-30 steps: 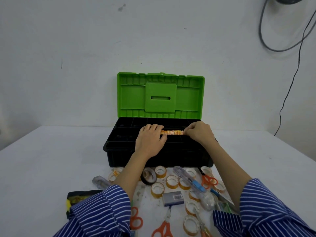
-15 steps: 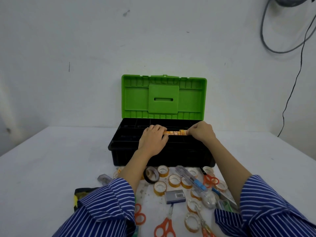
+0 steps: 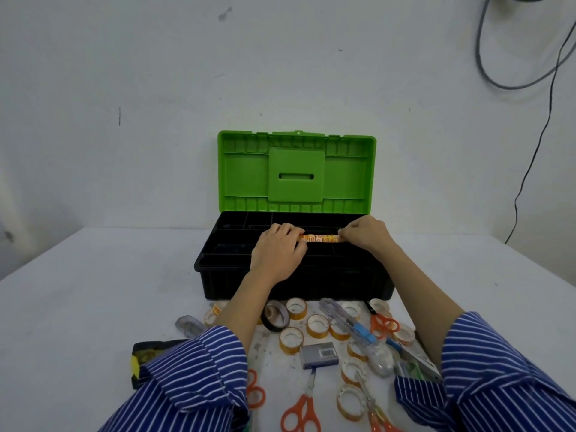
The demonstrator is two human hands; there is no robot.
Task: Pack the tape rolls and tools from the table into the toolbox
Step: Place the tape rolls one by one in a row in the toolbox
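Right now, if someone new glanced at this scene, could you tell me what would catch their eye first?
First, the toolbox at the table's middle, its bright green lid standing open against the wall. Over its black tray, the left hand and right hand hold a row of orange tape rolls between them. Nearer the person, loose tape rolls and orange scissors lie scattered on the table.

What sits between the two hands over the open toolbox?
In the head view, a row of orange-labelled tape rolls spans the gap between the left hand and the right hand, each gripping one end above the toolbox tray.
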